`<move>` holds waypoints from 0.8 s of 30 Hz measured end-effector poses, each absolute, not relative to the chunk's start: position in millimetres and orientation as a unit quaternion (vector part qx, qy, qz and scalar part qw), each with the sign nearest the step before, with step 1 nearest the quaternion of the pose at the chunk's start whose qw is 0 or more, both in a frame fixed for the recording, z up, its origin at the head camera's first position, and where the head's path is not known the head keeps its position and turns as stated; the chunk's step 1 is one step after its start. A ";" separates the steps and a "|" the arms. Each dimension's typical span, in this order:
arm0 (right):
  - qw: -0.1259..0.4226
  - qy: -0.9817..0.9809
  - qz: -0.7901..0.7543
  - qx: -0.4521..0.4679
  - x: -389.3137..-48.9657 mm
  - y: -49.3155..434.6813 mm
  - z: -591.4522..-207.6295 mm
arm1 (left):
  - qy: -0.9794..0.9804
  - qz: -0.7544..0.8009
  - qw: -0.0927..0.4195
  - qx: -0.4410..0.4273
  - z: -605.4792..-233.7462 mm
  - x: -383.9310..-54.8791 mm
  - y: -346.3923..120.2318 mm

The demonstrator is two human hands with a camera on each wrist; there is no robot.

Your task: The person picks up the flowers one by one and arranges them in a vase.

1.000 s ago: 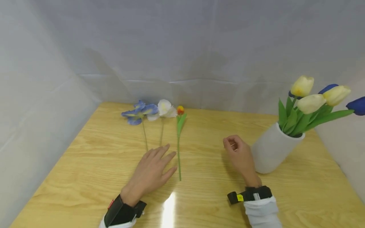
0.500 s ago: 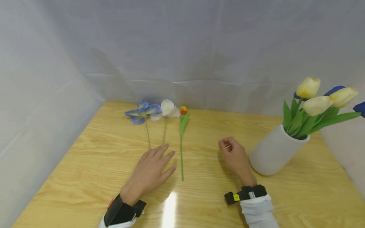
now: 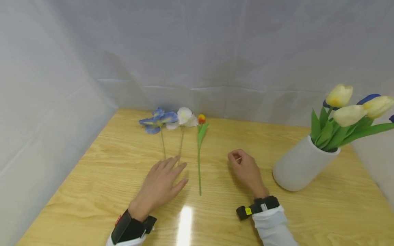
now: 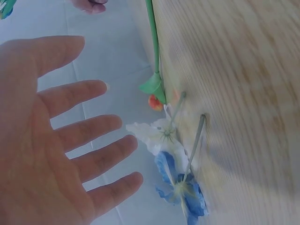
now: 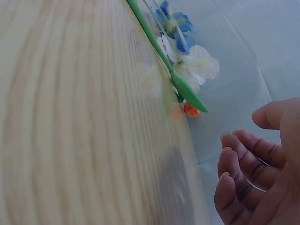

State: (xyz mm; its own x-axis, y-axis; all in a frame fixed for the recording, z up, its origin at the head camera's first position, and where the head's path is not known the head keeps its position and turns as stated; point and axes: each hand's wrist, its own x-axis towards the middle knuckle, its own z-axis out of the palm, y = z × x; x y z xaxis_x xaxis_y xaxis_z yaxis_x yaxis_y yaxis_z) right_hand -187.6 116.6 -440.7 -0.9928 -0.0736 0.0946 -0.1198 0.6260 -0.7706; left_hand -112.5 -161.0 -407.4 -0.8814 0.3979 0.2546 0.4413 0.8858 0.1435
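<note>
My left hand (image 3: pixel 158 184) hovers palm down with fingers spread, over the lower stems of a blue iris-like flower (image 3: pixel 157 120) and a white flower (image 3: pixel 184 117). The left wrist view shows its palm (image 4: pixel 51 154) bare, the flower stems beyond the fingertips. To its right lies an orange-yellow tulip (image 3: pixel 201 135) with a green stem, untouched. My right hand (image 3: pixel 247 172) is between that tulip and the vase, fingers loosely curled. In the right wrist view its thumb (image 5: pixel 269 116) stands apart from the fingertips and nothing is held.
A tilted white vase (image 3: pixel 303 167) with cream and blue tulips (image 3: pixel 351 115) stands to the right of my right hand. A grey-white cloth (image 3: pixel 197 51) walls the back and sides of the wooden table (image 3: pixel 92 191).
My right hand has moved left, away from the vase and nearer the tulip. My left hand has drawn slightly left of the tulip. The head view has turned a little left.
</note>
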 end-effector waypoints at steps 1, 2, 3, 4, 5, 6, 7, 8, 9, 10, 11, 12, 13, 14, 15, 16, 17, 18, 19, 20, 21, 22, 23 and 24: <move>0.027 -0.902 0.427 0.055 -188.6 114.7 -441.2 | -0.965 -0.100 0.108 -0.216 -407.3 -112.4 -161.4; 0.026 -0.903 0.425 0.056 -189.3 112.9 -441.4 | -0.966 -0.100 0.107 -0.214 -407.1 -112.1 -161.9; 0.026 -0.905 0.421 0.056 -190.0 111.0 -441.7 | -0.966 -0.100 0.106 -0.212 -407.1 -112.0 -162.3; 0.025 -0.905 0.420 0.055 -190.6 109.1 -441.8 | -0.967 -0.100 0.105 -0.210 -407.1 -111.9 -162.8; 0.023 -0.906 0.419 0.053 -190.9 107.1 -441.5 | -0.967 -0.099 0.104 -0.209 -407.0 -111.9 -163.2; 0.021 -0.906 0.419 0.052 -191.5 104.9 -441.8 | -0.968 -0.097 0.104 -0.207 -406.7 -111.8 -163.7; 0.019 -0.906 0.419 0.052 -192.2 102.6 -442.0 | -0.968 -0.096 0.104 -0.206 -406.5 -111.8 -164.2; 0.015 -0.906 0.420 0.051 -192.5 100.0 -441.8 | -0.969 -0.095 0.103 -0.206 -406.4 -111.8 -164.6; 0.012 -0.905 0.421 0.052 -193.0 97.2 -441.8 | -0.969 -0.094 0.104 -0.205 -406.3 -111.8 -165.1; 0.010 -0.904 0.423 0.052 -193.5 94.4 -441.7 | -0.969 -0.094 0.103 -0.205 -406.1 -111.8 -165.4; 0.008 -0.904 0.424 0.053 -193.9 91.5 -441.8 | -0.969 -0.095 0.102 -0.204 -406.0 -111.6 -165.8; 0.006 -0.903 0.425 0.056 -194.6 88.6 -442.3 | -0.969 -0.096 0.102 -0.205 -406.0 -111.5 -166.2; 0.005 -0.904 0.424 0.057 -195.5 85.8 -442.9 | -0.969 -0.097 0.100 -0.205 -406.3 -111.4 -166.4; 0.003 -0.903 0.425 0.056 -196.0 82.9 -443.0 | -0.969 -0.097 0.099 -0.205 -406.6 -111.3 -166.5; 0.001 -0.903 0.425 0.057 -196.7 79.9 -443.2 | -0.969 -0.098 0.099 -0.206 -406.9 -111.1 -166.7; -0.001 -0.904 0.424 0.058 -197.6 76.8 -443.3 | -0.969 -0.098 0.098 -0.206 -407.4 -110.9 -166.8; -0.003 -0.904 0.423 0.058 -198.7 73.6 -443.5 | -0.969 -0.097 0.099 -0.207 -407.7 -110.7 -167.0; -0.005 -0.906 0.420 0.058 -200.4 70.4 -443.9 | -0.968 -0.096 0.100 -0.207 -408.2 -110.6 -167.0; -0.008 -0.908 0.416 0.057 -201.8 67.0 -443.8 | -0.968 -0.095 0.101 -0.207 -408.6 -110.4 -167.1; -0.010 -0.909 0.413 0.057 -203.2 63.8 -443.3 | -0.968 -0.095 0.103 -0.207 -409.0 -110.3 -167.1; -0.013 -0.911 0.409 0.057 -205.1 60.5 -443.2 | -0.968 -0.094 0.105 -0.208 -409.3 -110.2 -167.2; -0.015 -0.913 0.404 0.057 -207.0 57.3 -443.0 | -0.968 -0.093 0.107 -0.208 -409.6 -110.1 -167.1; -0.017 -0.914 0.400 0.058 -208.8 54.4 -442.8 | -0.968 -0.093 0.109 -0.208 -409.9 -109.9 -167.1; -0.020 -0.916 0.395 0.060 -210.6 51.5 -442.7 | -0.968 -0.093 0.109 -0.208 -410.1 -109.6 -167.2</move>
